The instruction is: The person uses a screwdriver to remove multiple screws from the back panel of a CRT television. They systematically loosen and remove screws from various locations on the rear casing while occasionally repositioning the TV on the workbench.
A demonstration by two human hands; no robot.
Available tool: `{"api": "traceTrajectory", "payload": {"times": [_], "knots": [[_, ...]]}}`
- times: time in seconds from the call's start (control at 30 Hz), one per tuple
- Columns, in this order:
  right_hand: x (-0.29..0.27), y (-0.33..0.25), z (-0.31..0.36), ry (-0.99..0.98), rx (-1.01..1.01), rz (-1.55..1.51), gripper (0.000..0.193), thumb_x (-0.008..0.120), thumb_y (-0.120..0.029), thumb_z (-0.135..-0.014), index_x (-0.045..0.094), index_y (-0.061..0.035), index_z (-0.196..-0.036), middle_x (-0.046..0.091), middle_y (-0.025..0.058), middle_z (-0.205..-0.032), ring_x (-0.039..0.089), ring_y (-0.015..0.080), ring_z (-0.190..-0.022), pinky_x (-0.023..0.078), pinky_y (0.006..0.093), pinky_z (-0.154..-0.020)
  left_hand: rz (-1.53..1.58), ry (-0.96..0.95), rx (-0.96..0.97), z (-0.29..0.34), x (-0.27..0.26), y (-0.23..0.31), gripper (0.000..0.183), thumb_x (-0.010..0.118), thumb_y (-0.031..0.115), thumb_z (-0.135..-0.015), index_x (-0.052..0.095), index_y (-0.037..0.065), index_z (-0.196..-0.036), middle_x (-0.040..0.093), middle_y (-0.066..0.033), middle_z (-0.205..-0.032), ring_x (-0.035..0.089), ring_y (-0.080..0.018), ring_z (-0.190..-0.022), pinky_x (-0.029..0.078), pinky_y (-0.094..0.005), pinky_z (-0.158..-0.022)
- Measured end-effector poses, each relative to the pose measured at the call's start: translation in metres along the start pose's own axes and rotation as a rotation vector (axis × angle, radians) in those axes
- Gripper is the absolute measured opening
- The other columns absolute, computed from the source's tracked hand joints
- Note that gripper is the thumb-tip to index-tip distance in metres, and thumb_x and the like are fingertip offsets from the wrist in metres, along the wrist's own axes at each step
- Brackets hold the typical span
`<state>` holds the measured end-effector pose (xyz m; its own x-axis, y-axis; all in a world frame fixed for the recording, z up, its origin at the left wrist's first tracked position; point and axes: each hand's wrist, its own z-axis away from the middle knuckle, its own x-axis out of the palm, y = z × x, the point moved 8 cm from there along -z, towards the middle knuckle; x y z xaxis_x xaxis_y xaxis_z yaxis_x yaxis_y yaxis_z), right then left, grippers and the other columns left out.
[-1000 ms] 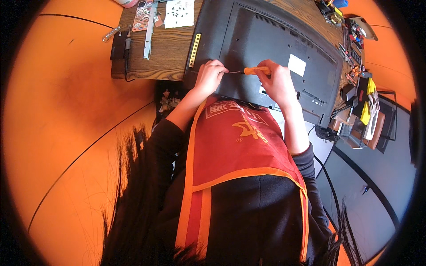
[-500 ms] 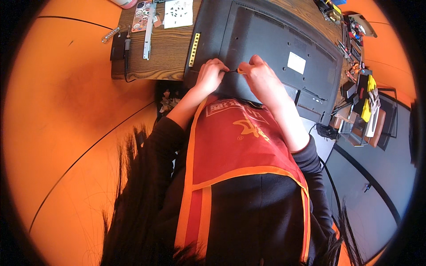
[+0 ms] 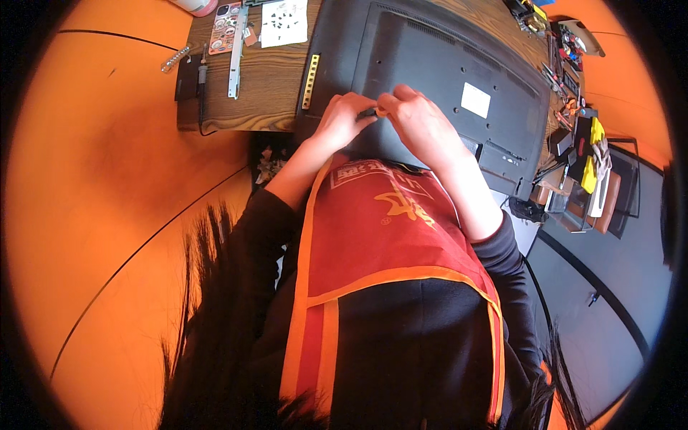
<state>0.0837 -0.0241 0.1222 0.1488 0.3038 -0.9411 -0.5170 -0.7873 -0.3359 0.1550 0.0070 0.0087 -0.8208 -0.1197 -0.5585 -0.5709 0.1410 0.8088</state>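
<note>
A large black flat-screen television [image 3: 430, 86] lies with its back up on the wooden table in front of me. Over its near left part, my right hand [image 3: 419, 122] is closed around a small screwdriver [image 3: 382, 112]; a bit of its orange handle shows. My left hand [image 3: 342, 120] meets it from the left, thumb and fingers pinched close to the tool's dark tip. Whatever sits between those left fingertips is too small to make out. A yellow slotted strip [image 3: 310, 81] rests along the television's left edge.
On the wooden table [image 3: 276, 79], left, are a white sheet [image 3: 284, 23] with several small black pieces, a patterned phone case [image 3: 224, 29], a metal rail [image 3: 234, 68] and a corded pen-like tool [image 3: 202, 74]. Tools and a black-and-yellow case [image 3: 589, 154] crowd the right side.
My hands have drawn together, the left fingertips now nearly touching the right hand. The screwdriver has lifted slightly and less of its dark shaft shows. The view has shifted a little.
</note>
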Motion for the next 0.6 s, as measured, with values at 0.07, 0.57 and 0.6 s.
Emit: {"api": "traceTrajectory", "payload": {"times": [0.07,0.57,0.6], "knots": [[-0.01,-0.006,0.001,0.13,-0.104,-0.047,0.016,0.058,-0.017,-0.084,0.054,-0.0022,-0.088,0.057,0.016,-0.072,0.06,0.0359,-0.069,0.049,0.0399,-0.061,-0.065,-0.092,-0.034,-0.002,0.002,-0.001,0.017,0.069,0.012,-0.07,0.066,0.008,-0.086,0.065,-0.005,-0.089,0.058,-0.0236,-0.09,0.04,-0.0358,-0.078],[-0.008,0.007,-0.001,0.054,0.043,-0.141,0.016,0.059,-0.014,-0.082,0.056,-0.0051,-0.095,0.062,0.0157,-0.083,0.06,0.0372,-0.074,0.049,0.0414,-0.064,-0.13,-0.098,0.029,-0.008,-0.005,0.001,0.017,0.069,0.018,-0.073,0.067,0.011,-0.09,0.064,-0.0075,-0.096,0.055,-0.0231,-0.102,0.036,-0.0401,-0.091],[-0.005,0.012,-0.001,0.023,0.102,-0.131,0.016,0.059,-0.014,-0.082,0.056,-0.0049,-0.095,0.062,0.0157,-0.083,0.061,0.0369,-0.074,0.049,0.0413,-0.064,-0.129,-0.089,0.022,-0.009,-0.006,0.0,0.018,0.069,0.018,-0.073,0.067,0.011,-0.089,0.064,-0.0074,-0.096,0.055,-0.0232,-0.102,0.036,-0.0399,-0.091]]}}
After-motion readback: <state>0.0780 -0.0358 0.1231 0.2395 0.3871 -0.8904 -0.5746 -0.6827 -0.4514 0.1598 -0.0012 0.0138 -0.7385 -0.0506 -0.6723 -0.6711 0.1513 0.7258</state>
